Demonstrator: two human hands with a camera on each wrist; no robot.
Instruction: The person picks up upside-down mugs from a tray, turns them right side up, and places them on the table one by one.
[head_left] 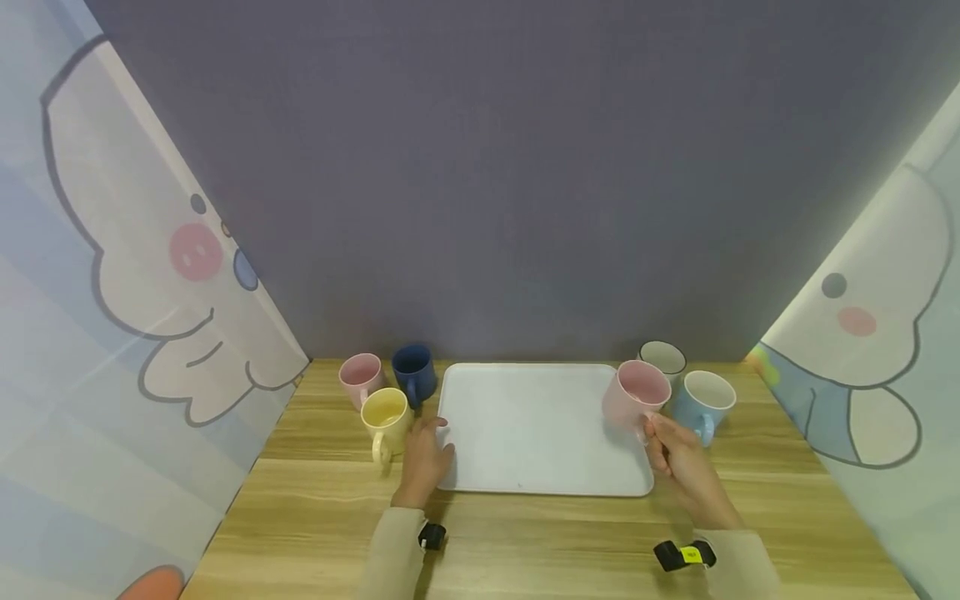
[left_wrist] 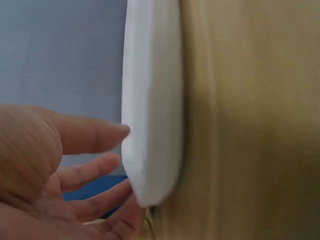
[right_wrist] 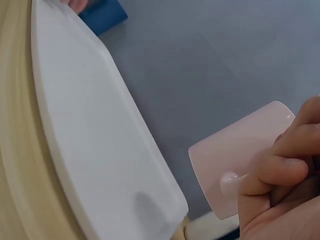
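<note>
My right hand (head_left: 684, 463) grips the handle of a pink mug (head_left: 628, 403). In the right wrist view the pink mug (right_wrist: 235, 155) is held apart from the white tray (right_wrist: 100, 110), and a shadow falls on the tray's surface. Over the right end of the tray (head_left: 525, 433) the mug hangs, in the head view. At the tray's left edge is my left hand (head_left: 424, 463), its fingers spread loosely and the thumb at the rim. The left wrist view has the fingertips against the tray's side (left_wrist: 150, 120), not curled round it.
Left of the tray stand a second pink mug (head_left: 360, 382), a yellow mug (head_left: 390, 421) and a dark blue mug (head_left: 415, 373). To its right are a white mug with a dark rim (head_left: 663, 358) and a light blue mug (head_left: 701, 404). A grey wall (head_left: 480, 208) rises behind the wooden table (head_left: 540, 550).
</note>
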